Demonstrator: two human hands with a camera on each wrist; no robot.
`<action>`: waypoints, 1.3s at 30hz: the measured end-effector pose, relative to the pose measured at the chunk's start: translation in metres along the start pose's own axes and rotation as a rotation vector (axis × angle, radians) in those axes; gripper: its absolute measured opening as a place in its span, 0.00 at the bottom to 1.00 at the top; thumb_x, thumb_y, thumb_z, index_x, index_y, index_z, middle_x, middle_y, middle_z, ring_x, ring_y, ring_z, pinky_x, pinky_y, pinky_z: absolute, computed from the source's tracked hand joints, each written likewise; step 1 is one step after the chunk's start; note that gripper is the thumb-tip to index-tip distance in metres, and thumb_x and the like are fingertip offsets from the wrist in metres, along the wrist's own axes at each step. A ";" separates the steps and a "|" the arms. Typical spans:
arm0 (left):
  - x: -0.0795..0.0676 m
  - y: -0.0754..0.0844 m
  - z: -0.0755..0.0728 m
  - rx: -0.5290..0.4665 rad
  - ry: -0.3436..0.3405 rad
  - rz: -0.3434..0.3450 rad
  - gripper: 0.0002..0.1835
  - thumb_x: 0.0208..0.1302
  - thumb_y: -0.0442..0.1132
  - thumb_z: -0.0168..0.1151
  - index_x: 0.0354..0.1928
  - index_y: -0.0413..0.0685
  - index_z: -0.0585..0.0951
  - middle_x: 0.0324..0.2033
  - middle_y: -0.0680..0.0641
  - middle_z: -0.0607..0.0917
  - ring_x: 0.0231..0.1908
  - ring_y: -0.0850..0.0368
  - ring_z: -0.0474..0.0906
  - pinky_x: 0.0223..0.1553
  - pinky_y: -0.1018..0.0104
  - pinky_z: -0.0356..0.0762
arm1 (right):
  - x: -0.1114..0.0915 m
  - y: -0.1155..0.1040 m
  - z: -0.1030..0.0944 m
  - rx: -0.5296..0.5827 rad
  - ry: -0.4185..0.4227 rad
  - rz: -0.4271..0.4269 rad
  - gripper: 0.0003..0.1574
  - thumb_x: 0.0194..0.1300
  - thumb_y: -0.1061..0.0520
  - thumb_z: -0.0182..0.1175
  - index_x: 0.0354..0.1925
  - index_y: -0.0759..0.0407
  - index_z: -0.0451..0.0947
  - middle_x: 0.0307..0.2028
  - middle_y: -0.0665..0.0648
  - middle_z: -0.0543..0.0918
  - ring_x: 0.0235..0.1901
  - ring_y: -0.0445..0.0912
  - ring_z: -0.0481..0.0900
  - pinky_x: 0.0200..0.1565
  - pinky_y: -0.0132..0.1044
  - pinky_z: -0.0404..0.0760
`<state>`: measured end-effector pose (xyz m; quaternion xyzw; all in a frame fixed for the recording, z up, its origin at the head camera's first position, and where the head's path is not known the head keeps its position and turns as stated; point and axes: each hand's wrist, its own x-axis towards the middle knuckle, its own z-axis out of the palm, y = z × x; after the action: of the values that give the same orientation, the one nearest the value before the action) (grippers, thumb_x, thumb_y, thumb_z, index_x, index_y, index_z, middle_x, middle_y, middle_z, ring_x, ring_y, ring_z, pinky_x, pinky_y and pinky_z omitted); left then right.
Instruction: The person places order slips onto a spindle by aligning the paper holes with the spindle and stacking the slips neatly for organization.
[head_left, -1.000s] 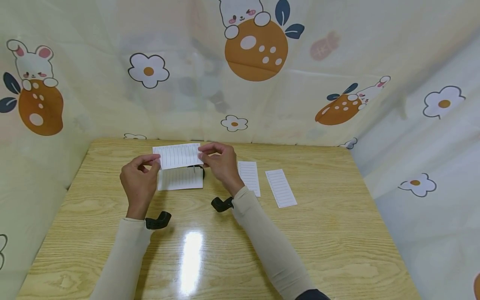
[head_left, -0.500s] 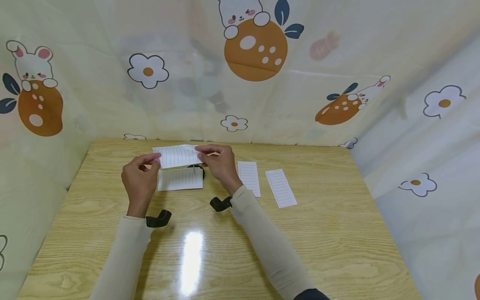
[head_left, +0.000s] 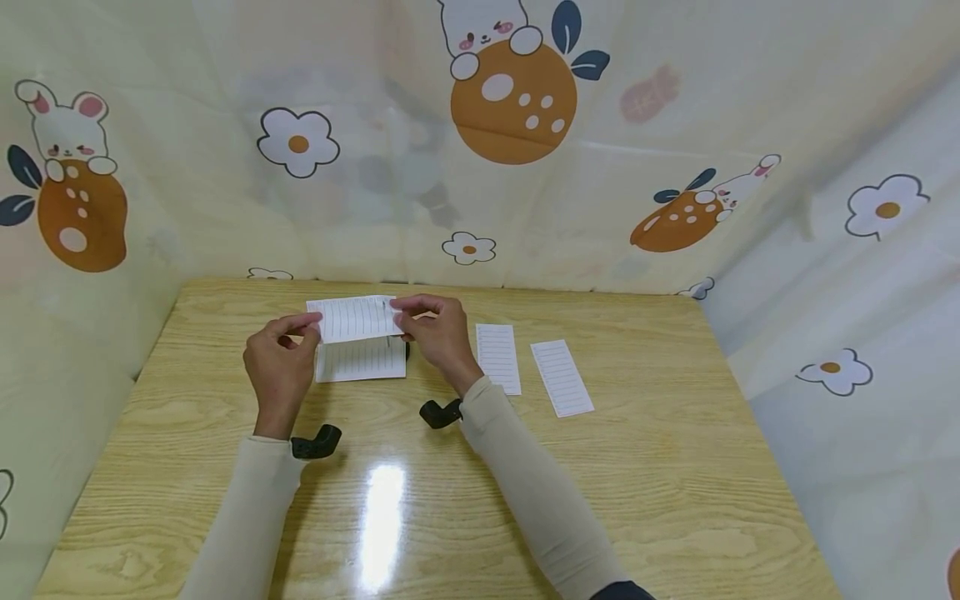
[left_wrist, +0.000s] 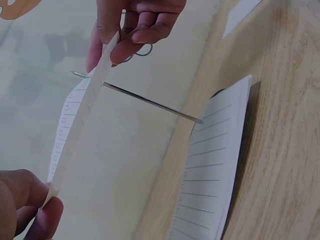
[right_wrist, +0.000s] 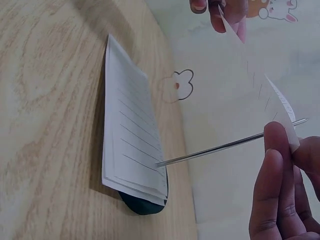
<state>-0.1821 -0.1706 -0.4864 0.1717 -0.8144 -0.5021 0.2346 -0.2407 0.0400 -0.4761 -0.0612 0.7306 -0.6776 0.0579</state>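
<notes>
Between both hands a lined white paper slip (head_left: 352, 320) is held up by its ends. My left hand (head_left: 281, 367) pinches its left end between thumb and fingers; my right hand (head_left: 442, 337) pinches the right end. A thin metal spike (left_wrist: 150, 101) runs through the slip near the right hand, its pointed tip (right_wrist: 302, 121) sticking out beyond the paper. Lower down, several similar slips (right_wrist: 132, 132) are stacked on the same spike, over a dark rounded base (right_wrist: 142, 205) mostly hidden beneath them. Some space separates the held slip from this stack.
Two more lined slips, a nearer-in one (head_left: 497, 358) and a tilted one (head_left: 562, 377), lie on the wooden table (head_left: 675, 483) to the right. A patterned curtain (head_left: 375, 208) stands behind the table's far edge. Black straps with mounts (head_left: 317, 442) sit on both wrists.
The held slip has come down slightly, after bending near its right end. The spike's tip now shows above the paper beside my right fingers. The stacked slips have stayed put.
</notes>
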 end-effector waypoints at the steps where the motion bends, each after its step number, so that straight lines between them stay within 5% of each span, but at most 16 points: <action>1: 0.000 -0.001 0.000 0.000 0.000 0.000 0.10 0.63 0.39 0.62 0.40 0.51 0.91 0.32 0.47 0.86 0.28 0.57 0.72 0.32 0.70 0.65 | 0.000 0.001 0.000 -0.002 0.001 -0.003 0.12 0.61 0.66 0.67 0.41 0.52 0.89 0.38 0.58 0.84 0.34 0.62 0.87 0.38 0.45 0.87; 7: -0.001 -0.006 0.001 0.008 -0.008 -0.002 0.10 0.62 0.37 0.61 0.40 0.51 0.90 0.32 0.47 0.86 0.28 0.57 0.72 0.31 0.70 0.65 | 0.000 0.007 0.001 -0.016 0.007 0.009 0.11 0.62 0.64 0.68 0.41 0.52 0.89 0.38 0.56 0.84 0.36 0.66 0.85 0.42 0.55 0.85; 21: -0.003 -0.018 0.006 0.059 -0.039 -0.026 0.11 0.62 0.38 0.61 0.40 0.53 0.91 0.32 0.47 0.87 0.28 0.59 0.72 0.30 0.69 0.65 | -0.004 0.018 0.002 -0.038 0.019 0.027 0.11 0.61 0.64 0.68 0.39 0.49 0.89 0.36 0.56 0.84 0.35 0.65 0.86 0.42 0.57 0.85; 39: -0.008 -0.032 0.011 0.126 -0.105 -0.090 0.10 0.62 0.40 0.61 0.40 0.53 0.90 0.33 0.47 0.87 0.29 0.56 0.74 0.29 0.66 0.68 | -0.005 0.038 0.005 -0.123 0.044 0.075 0.11 0.59 0.64 0.69 0.37 0.48 0.89 0.33 0.53 0.84 0.31 0.53 0.88 0.38 0.46 0.87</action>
<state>-0.1801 -0.1723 -0.5207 0.1959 -0.8470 -0.4684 0.1574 -0.2350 0.0389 -0.5142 -0.0226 0.7738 -0.6298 0.0633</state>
